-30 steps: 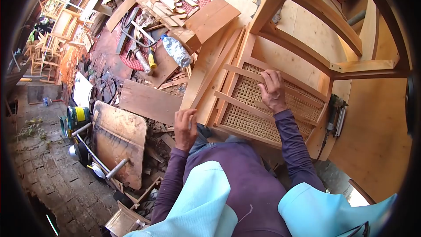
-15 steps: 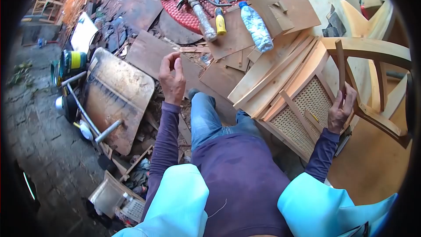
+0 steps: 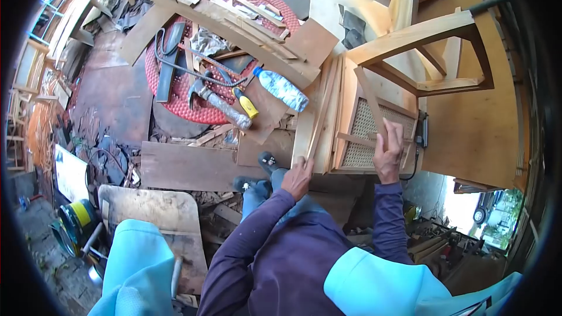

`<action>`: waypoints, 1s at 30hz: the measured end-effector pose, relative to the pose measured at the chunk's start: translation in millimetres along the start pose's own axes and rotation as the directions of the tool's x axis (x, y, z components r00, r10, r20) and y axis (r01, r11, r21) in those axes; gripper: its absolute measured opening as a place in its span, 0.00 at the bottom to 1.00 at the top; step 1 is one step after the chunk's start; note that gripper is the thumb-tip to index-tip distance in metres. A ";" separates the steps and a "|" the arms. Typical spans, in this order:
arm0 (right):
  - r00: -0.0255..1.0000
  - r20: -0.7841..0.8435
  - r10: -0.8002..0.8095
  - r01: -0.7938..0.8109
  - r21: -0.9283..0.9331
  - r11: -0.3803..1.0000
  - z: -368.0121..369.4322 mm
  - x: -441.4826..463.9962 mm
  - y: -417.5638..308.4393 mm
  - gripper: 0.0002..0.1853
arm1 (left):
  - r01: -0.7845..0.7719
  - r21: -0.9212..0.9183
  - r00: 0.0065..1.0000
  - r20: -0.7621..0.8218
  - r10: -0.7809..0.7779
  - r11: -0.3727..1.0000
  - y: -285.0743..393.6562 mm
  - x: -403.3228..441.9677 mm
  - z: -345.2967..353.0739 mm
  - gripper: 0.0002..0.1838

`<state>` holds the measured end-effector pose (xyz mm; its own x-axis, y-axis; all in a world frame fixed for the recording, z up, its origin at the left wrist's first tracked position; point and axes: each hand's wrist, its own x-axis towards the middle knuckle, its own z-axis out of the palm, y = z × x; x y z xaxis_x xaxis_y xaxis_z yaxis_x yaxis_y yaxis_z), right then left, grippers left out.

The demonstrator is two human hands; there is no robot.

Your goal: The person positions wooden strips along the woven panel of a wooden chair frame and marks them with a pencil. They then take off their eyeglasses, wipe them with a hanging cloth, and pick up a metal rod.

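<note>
My right hand (image 3: 388,155) is closed around a thin wooden strip (image 3: 369,96), which stands up from my fingers above the woven cane panel (image 3: 358,153) of a wooden chair frame (image 3: 424,38). More short strips lie across the cane. At the near edge of a pale board, my left hand (image 3: 297,178) has its fingers curled at the end of a long wooden strip (image 3: 323,116). Part of that grip is hidden by the hand itself.
A red woven round mat (image 3: 153,79) carries a hammer (image 3: 219,105), a yellow-handled tool (image 3: 246,104), a pry bar and wood scraps. Beside them lies a water bottle (image 3: 281,89). A worn board (image 3: 152,205) and a green-and-yellow can (image 3: 76,219) are at left.
My view has swung to the right. My left hand has come from the air at left to the long strips. My right hand still holds its thin strip.
</note>
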<state>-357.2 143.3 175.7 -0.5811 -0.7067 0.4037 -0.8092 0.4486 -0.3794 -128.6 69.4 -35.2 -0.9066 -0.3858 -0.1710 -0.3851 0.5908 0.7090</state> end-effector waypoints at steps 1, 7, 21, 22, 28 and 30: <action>0.999 0.018 0.028 -0.028 0.006 1.000 1.0 -2.4 -1.4 0.26 | -0.051 -0.057 0.998 0.030 0.053 0.997 -0.7 6.1 6.1 0.35; 0.992 0.104 0.074 -0.083 0.091 0.992 35.8 -1.6 -2.0 0.27 | -0.096 -0.239 0.962 -0.271 0.028 0.966 -15.7 5.6 -70.3 0.31; 0.998 0.033 -0.053 0.047 0.160 0.986 87.1 91.0 -27.3 0.21 | 0.467 -0.405 0.310 -0.758 -0.574 0.786 -204.1 100.6 -286.9 0.12; 0.997 0.037 -0.065 0.057 0.188 0.980 93.8 99.2 -23.2 0.21 | 0.477 -0.448 0.293 -0.730 -0.618 0.756 -214.0 101.0 -304.3 0.14; 0.988 0.024 -0.155 0.148 0.175 0.973 125.8 155.5 -14.0 0.21 | 0.596 0.505 0.735 -0.656 -0.170 0.624 -322.6 95.4 -392.5 0.40; 0.994 0.084 -0.068 0.047 0.230 0.972 130.9 173.2 -19.0 0.22 | 0.549 0.603 0.829 -0.479 -0.289 0.578 -343.5 102.2 -421.8 0.44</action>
<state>-431.0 -59.2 143.9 -0.5150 -0.7793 0.3570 -0.7942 0.2770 -0.5409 -16.2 -471.9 -7.6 -0.5580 -0.8296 -0.0187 -0.8249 0.5570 -0.0965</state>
